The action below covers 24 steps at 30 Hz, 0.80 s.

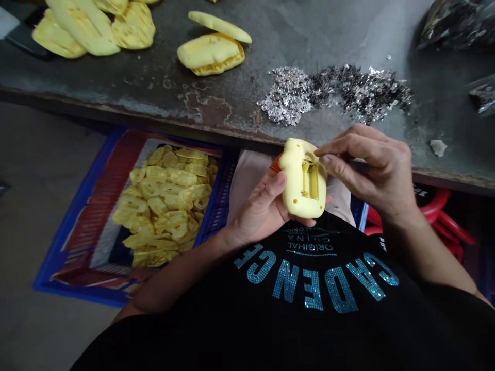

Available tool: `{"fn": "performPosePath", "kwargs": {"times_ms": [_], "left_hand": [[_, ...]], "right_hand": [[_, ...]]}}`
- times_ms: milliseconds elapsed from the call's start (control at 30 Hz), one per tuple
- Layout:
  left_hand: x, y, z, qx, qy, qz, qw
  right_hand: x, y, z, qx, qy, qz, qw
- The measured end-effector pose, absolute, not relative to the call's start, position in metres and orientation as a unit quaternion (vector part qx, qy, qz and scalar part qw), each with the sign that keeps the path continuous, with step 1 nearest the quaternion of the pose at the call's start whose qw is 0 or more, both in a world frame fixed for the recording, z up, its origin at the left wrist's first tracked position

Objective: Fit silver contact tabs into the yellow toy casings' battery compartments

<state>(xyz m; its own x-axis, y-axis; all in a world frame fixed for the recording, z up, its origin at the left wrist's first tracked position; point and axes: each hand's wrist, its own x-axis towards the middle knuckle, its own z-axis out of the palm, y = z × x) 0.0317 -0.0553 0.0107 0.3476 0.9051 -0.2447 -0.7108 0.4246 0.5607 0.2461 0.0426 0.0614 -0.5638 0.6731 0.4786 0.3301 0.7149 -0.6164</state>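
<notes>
A yellow plastic toy casing with a long battery slot and small screw holes faces up in my left hand, just below the table edge. The fingers wrap under it and the thumb presses on its side. An orange part shows at the casing's left edge. My right hand has thumb and forefinger pinched at the top right of the slot. Whatever lies between those fingertips is too small to make out. Metal contacts show inside the slot. A pile of small silvery metal pieces lies on the table beyond both hands.
A blue crate on the left holds many yellow casing parts. More yellow shells and a pair of shells lie on the metal table. Plastic bags sit at the far right. Something red is under the table.
</notes>
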Motion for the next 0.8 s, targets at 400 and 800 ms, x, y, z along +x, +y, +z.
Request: {"fn": "performPosePath", "kwargs": {"times_ms": [400, 800], "left_hand": [[0.030, -0.063, 0.006, 0.295, 0.347, 0.561, 0.691], [0.014, -0.052, -0.012, 0.271, 0.432, 0.588, 0.628]], "right_hand": [[0.244, 0.069, 0.054, -0.257, -0.867, 0.334, 0.264], [0.225, 0.086, 0.030, -0.234, -0.900, 0.200, 0.308]]}}
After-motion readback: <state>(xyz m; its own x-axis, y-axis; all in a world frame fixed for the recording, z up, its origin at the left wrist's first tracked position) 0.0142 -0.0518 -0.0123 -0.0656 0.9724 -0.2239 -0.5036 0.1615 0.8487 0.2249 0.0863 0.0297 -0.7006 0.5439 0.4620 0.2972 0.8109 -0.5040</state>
